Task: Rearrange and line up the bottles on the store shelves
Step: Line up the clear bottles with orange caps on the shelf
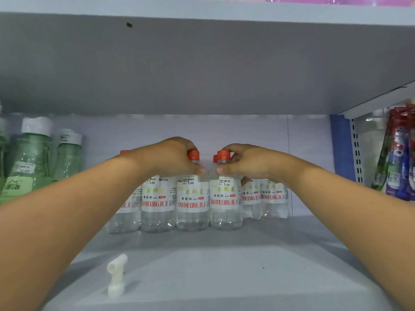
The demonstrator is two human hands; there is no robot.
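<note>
Up close, a pale grey shelf [213, 277] under a grey upper board holds a row of clear bottles [158, 205] with orange caps, standing upright near the back wall. The left hand [173, 157] curls round one bottle's neck [192, 198]; the right hand [244, 161] pinches the neighbouring bottle [224, 203] likewise. Green bottles [31, 153] stand far left, a white plastic fitting [116, 274], perhaps a nozzle, lies in front.
</note>
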